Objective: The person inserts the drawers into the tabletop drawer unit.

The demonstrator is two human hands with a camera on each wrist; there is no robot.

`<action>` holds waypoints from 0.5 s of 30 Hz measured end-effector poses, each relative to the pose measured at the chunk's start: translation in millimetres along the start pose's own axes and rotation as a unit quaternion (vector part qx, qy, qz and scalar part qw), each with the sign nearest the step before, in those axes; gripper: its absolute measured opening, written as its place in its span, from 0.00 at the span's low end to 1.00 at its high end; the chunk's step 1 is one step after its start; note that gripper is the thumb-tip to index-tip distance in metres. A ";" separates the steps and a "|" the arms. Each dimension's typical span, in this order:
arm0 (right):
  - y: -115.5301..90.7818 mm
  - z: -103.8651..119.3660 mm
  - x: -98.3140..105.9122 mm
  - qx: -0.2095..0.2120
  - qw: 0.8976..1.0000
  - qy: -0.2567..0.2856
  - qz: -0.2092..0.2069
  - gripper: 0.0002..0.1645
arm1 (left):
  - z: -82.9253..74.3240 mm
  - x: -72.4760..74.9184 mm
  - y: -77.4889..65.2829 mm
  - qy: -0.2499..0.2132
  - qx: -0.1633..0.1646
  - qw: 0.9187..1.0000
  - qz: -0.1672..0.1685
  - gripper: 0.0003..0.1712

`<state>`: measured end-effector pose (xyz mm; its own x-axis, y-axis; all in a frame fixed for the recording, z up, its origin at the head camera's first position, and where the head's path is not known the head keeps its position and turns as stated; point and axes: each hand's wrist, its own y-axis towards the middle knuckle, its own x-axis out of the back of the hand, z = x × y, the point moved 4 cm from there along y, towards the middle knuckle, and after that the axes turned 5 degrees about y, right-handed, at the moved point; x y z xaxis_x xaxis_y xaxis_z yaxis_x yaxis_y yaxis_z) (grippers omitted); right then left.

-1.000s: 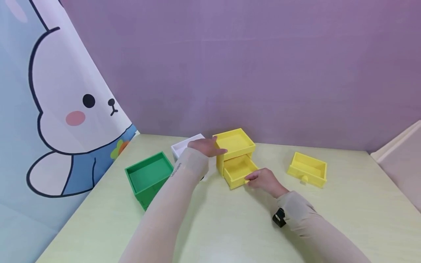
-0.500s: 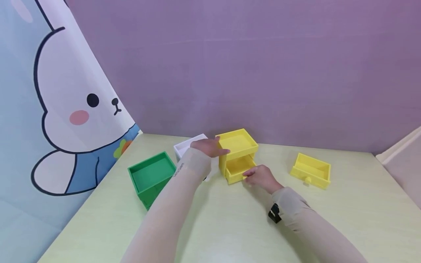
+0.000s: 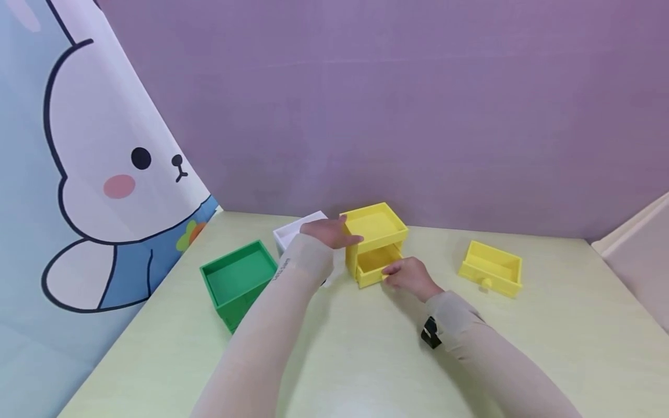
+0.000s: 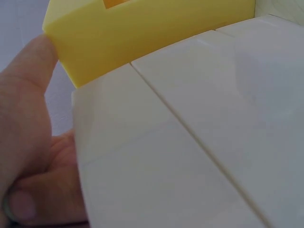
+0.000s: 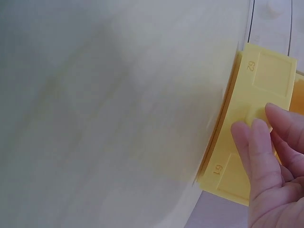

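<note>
A yellow two-tier drawer cabinet (image 3: 373, 226) stands upright mid-table, its upper slot lacking a drawer. Its lower drawer (image 3: 370, 277) sticks out slightly at the front. My right hand (image 3: 410, 277) pinches that drawer's knob; in the right wrist view, fingertips (image 5: 259, 135) close around the knob on a front marked 62 and 61. My left hand (image 3: 330, 233) braces the cabinet's upper left side, thumb extended. In the left wrist view a straight digit (image 4: 33, 61) touches the cabinet's corner beside a white drawer cabinet (image 4: 156, 142). A second yellow drawer (image 3: 491, 267) lies loose at right.
A green cabinet (image 3: 239, 276) stands left of my left forearm. The white cabinet sits just left of the yellow one, partly covered by my hand. Behind the pale table (image 3: 360, 360) rises a purple backdrop (image 3: 397, 116), with a rabbit-print cloth (image 3: 94, 145) at left.
My right hand has moved forward and left, pushing the lower drawer further into the yellow cabinet. My left hand stays at the cabinet's side; the head view shifts slightly.
</note>
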<state>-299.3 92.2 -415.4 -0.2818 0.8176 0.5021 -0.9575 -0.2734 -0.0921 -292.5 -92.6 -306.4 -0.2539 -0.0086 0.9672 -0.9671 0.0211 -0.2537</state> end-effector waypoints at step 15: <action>11.6 5.7 -2.8 0.020 1.000 0.019 -0.009 0.09 | -0.9 0.2 0.7 0.005 0.006 1.000 -0.001 0.45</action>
<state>-309.3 83.9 -413.0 -0.2676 0.8409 0.4704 -0.9594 -0.2779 -0.0490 -293.2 -91.7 -306.4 -0.2528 0.0015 0.9675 -0.9675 0.0095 -0.2528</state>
